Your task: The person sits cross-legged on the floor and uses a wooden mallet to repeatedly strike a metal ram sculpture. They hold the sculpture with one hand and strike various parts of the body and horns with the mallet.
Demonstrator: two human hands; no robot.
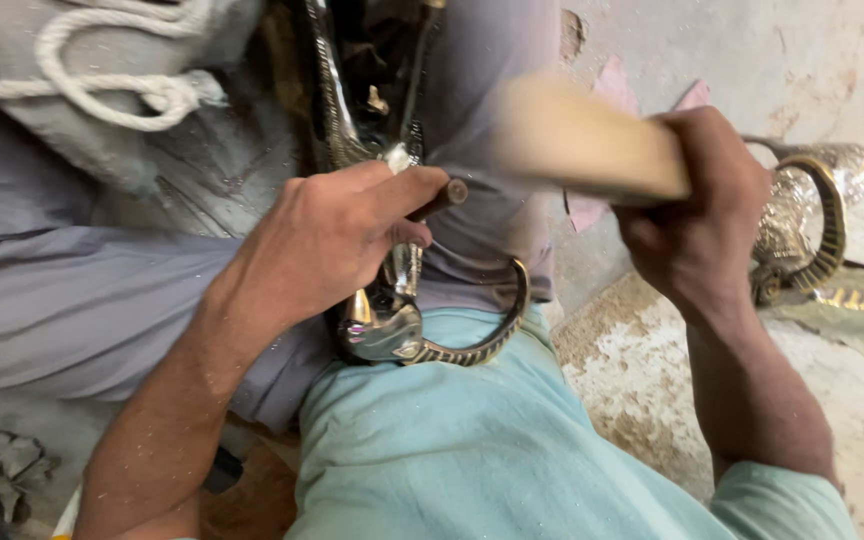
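1. The person sits low, and the left hand (327, 240) is closed around a thin dark punch (442, 197), gripped between thumb and fingers, with the tip of the rod poking out toward the right.
2. Just under that hand lies a cast metal piece (392, 330), shiny and ornate, with a curved ribbed arm sweeping right. It rests in the lap, between the grey trousers (72, 300) and the pale green shirt (472, 430).
3. The right hand (697, 225) is wrapped tight around a wooden handle (582, 140), which is blurred and reaches toward the left above the metal piece.
4. Behind the right hand, on the rough concrete floor (652, 380), sits a second ornate casting (812, 220) with the same curved ribbed band, well apart from the first.
5. At the upper left a white rope (102, 70) loops over a grey sack (12, 50).
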